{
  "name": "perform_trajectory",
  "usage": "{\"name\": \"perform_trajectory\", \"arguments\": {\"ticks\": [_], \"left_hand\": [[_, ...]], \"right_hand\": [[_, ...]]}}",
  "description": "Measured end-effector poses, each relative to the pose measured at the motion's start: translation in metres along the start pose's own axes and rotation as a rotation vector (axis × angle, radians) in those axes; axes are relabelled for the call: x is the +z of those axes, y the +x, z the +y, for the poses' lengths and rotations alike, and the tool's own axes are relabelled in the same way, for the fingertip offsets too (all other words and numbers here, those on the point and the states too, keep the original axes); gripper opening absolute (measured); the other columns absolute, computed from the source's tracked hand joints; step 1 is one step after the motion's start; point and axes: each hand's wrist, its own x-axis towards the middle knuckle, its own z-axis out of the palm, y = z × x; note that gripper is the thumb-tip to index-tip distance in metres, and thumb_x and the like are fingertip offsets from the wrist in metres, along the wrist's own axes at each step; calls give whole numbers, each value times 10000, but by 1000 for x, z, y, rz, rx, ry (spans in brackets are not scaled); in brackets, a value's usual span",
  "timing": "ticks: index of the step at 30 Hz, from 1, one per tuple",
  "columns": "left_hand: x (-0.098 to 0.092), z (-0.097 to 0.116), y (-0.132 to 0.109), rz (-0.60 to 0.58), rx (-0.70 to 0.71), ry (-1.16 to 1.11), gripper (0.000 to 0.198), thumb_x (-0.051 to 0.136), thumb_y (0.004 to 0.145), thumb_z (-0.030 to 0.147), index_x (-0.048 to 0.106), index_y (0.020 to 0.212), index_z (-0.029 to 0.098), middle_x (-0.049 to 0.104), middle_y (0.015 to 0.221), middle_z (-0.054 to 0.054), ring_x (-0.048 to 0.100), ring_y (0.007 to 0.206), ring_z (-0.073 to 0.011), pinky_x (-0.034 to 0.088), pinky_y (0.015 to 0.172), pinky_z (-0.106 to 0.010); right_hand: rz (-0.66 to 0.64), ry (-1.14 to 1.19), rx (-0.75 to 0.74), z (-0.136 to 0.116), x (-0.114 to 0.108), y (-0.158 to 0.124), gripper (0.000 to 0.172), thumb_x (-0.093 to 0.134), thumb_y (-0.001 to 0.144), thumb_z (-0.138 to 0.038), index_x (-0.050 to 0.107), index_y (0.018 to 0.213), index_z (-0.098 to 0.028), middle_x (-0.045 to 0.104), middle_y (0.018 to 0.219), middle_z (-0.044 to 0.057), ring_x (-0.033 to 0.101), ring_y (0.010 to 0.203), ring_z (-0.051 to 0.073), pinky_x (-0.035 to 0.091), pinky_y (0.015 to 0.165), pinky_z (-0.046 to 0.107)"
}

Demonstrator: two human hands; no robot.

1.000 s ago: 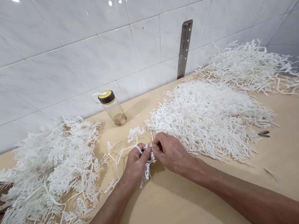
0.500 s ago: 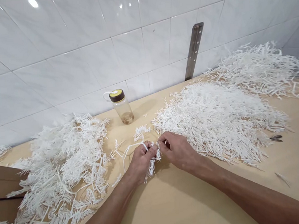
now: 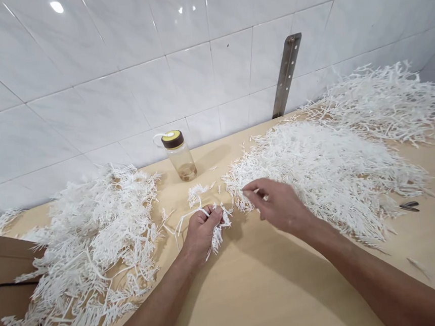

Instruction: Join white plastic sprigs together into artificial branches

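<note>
A white branching plastic piece (image 3: 217, 237) with fine twigs is pinched in my left hand (image 3: 201, 231), and its thin stems trail left over the table. My right hand (image 3: 276, 204) is raised to the right of it, apart from the piece, at the near edge of a large heap of small white twigs (image 3: 324, 164). Its thumb and fingertips are close together; whatever may be between them is too small to make out. A second heap of white branched pieces (image 3: 103, 244) lies on the left.
A clear bottle (image 3: 182, 158) with a yellow and dark lid stands near the tiled wall. A metal strip (image 3: 286, 76) leans there. Looser white strands (image 3: 391, 102) lie at the back right, dark small snips (image 3: 409, 207) at the right, and a brown box (image 3: 6, 273) at the left.
My right hand has moved right, away from the white piece and my left hand. My left hand still holds the piece and has shifted slightly left.
</note>
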Motion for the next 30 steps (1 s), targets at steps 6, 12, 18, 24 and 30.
{"name": "perform_trajectory", "arguments": {"ticks": [6, 12, 18, 24, 30], "left_hand": [[0, 0, -1, 2, -3, 29, 414, 734, 757, 531, 561, 732, 156, 528, 615, 20, 435, 530, -85, 324, 522, -222], [2, -9, -2, -7, 131, 179, 367, 691, 815, 504, 586, 782, 154, 543, 684, 5, 484, 651, -118, 391, 630, -238], [1, -13, -2, 1, 146, 226, 349, 680, 827, 496, 591, 788, 160, 546, 676, 8, 489, 636, -123, 383, 611, -233], [4, -9, -2, 33, 116, 208, 400, 727, 758, 539, 595, 758, 160, 523, 632, 18, 456, 590, -118, 358, 570, -226], [9, -8, 3, 73, 134, 271, 408, 715, 761, 552, 611, 754, 158, 558, 645, -1, 486, 610, -135, 379, 580, -235]], "right_hand": [[-203, 199, 8, -25, 22, -18, 196, 522, 927, -271, 702, 956, -199, 719, 849, 32, 622, 606, 131, 481, 569, 261], [-140, 210, -5, -21, 29, -21, 177, 519, 931, -256, 673, 890, -177, 694, 754, 23, 620, 646, 137, 468, 590, 251], [-141, 153, -36, -18, 29, -19, 167, 531, 929, -238, 669, 868, -169, 698, 773, 25, 600, 664, 130, 437, 605, 246], [-172, 149, -11, -21, 26, -19, 160, 538, 926, -212, 690, 893, -176, 705, 782, 13, 588, 660, 123, 430, 625, 247], [-132, 51, -30, -18, 26, -17, 161, 524, 931, -195, 681, 904, -173, 719, 853, 41, 629, 769, 157, 445, 715, 277]]}}
